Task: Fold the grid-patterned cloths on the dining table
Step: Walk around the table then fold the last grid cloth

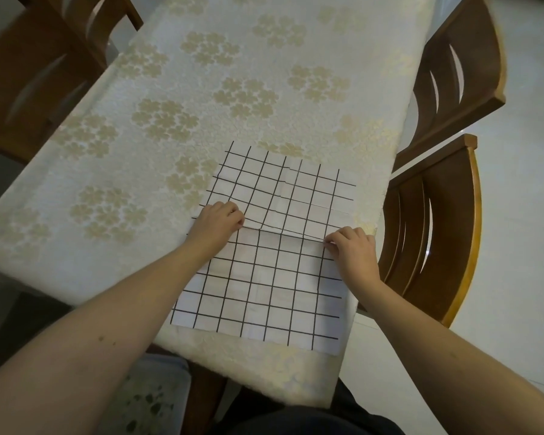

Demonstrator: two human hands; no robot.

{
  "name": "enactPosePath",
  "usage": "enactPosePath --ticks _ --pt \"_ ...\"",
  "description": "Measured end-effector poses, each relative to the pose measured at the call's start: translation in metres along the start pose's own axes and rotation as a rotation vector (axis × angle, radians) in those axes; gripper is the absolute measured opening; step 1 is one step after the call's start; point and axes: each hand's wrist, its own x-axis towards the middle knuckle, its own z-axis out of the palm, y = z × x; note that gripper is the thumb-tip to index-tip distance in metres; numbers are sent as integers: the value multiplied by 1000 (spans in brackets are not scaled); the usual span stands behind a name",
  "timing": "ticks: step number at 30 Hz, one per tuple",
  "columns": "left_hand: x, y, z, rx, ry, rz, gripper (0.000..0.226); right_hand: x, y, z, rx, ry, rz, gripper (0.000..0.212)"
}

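A white cloth (261,277) with a black grid lies flat on the desk (201,89), at the near right corner, its right edge close along the desk's right side and its near edge just short of the desk's front edge. A fold line or raised edge crosses the cloth from left to right about halfway up, so the far half looks like a layer lying slightly rippled beyond the near half; whether this is one cloth or two overlapping, I cannot tell. Both bare forearms reach in from the bottom corners and converge on that line. The left hand (215,222) rests knuckles up on the cloth's left edge, wrist straight, its fingers (233,215) curled under and pinched closed on the cloth at the left end of the line. The right hand (354,249) sits at the right edge, turned slightly inward, its fingers (333,241) bent and drawn narrow, thumb and forefinger nipping the cloth's edge at the right end of the line. The desk wears a cream cover with pale gold flower clusters. Two wooden chairs (437,233) stand along the right side and another chair (29,73) is at the far left.
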Motion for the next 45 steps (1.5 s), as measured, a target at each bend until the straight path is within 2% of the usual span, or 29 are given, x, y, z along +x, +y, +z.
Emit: enactPosePath --ticks 2,5,11,14,18,21,27,34,36,39,42,45 --pt "0 2 -9 3 9 7 8 3 -1 -8 -4 38 15 11" --pt "3 8 -28 -28 42 -76 1 8 -7 -23 16 112 42 13" --pt "27 21 -88 -42 155 -185 10 26 -21 -77 79 278 40 14" --pt "37 29 -126 -37 203 -210 14 32 -32 -110 211 354 30 17" --pt "42 43 -164 -125 359 -231 16 27 -44 -142 250 495 -29 18" --pt "30 46 -173 -192 425 -255 19 9 -48 -148 255 521 -113 18" --pt "-38 43 -127 -372 455 -356 23 -51 -53 -104 179 346 -269 12" --pt "-120 47 -39 -690 165 -602 21 -103 -64 -35 85 11 -227 3" --pt "-136 49 -24 -758 138 -637 26 -110 -68 -23 83 -113 -149 14" --pt "-148 44 -14 -989 238 -818 33 -115 -74 -12 75 -230 -18 33" --pt "-146 41 -17 -1296 368 -1086 41 -112 -79 -9 124 -255 58 34" --pt "-142 42 -21 -1408 430 -1157 47 -104 -81 -7 146 -281 98 35"
